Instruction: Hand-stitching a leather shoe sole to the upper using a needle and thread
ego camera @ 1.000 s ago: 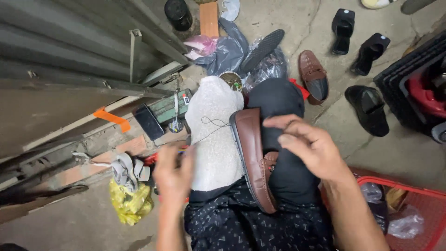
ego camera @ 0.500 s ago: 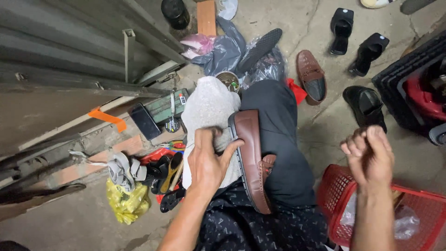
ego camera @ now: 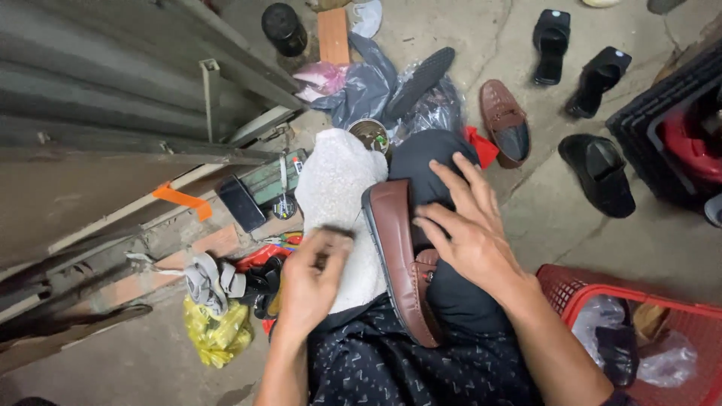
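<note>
Nearest the camera, the person sits with a dark patterned garment [ego camera: 391, 368] over the lap and a brown loafer [ego camera: 398, 256] lying on its side between the knees, sole edge toward 9 o'clock. The left hand [ego camera: 312, 282] rests at 8 o'clock of the shoe, on the white cloth [ego camera: 335, 203] draped over the left knee; its fingers are curled close together as if pinching something small and dark, though the blur makes it impossible to tell what, if anything, they hold. The right hand [ego camera: 462, 229] lies at 3 o'clock of the shoe with fingers spread wide and flat, pressing on the dark trouser knee and touching the loafer's upper, gripping nothing. Judging by this, the shoe is steadied on the lap and the work on it looks mid-way: no finished seam or repair can be made out along the sole edge, so most seems left to do. At 4 o'clock stands a red mesh basket [ego camera: 571, 289] holding plastic bags. At 9 o'clock lie a yellow bag [ego camera: 218, 338] and red-handled tools [ego camera: 263, 256]. Farther off, at 1 o'clock, the matching brown loafer [ego camera: 505, 122] sits on the concrete floor [ego camera: 481, 45], with 3 black shoes [ego camera: 598, 173] beyond it toward 2 o'clock.
</note>
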